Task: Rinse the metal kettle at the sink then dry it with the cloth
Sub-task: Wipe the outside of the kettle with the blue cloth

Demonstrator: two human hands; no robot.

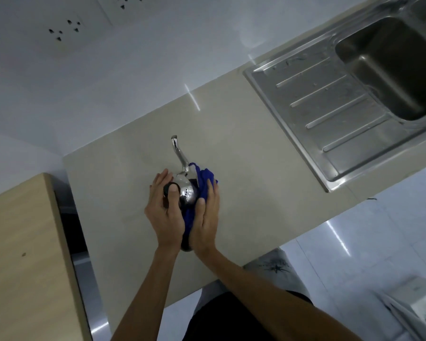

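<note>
A shiny metal kettle stands on the beige counter, its long thin spout pointing away from me. My left hand grips the kettle's left side, thumb resting on the black lid knob. My right hand presses a blue cloth flat against the kettle's right side. The cloth wraps around the kettle's right and near side. The kettle's lower body is mostly hidden between my two hands.
A steel sink with a ribbed draining board is set into the counter at the right. A wooden cabinet stands at the left. Wall sockets sit on the white wall behind. The counter's front edge lies just below my wrists.
</note>
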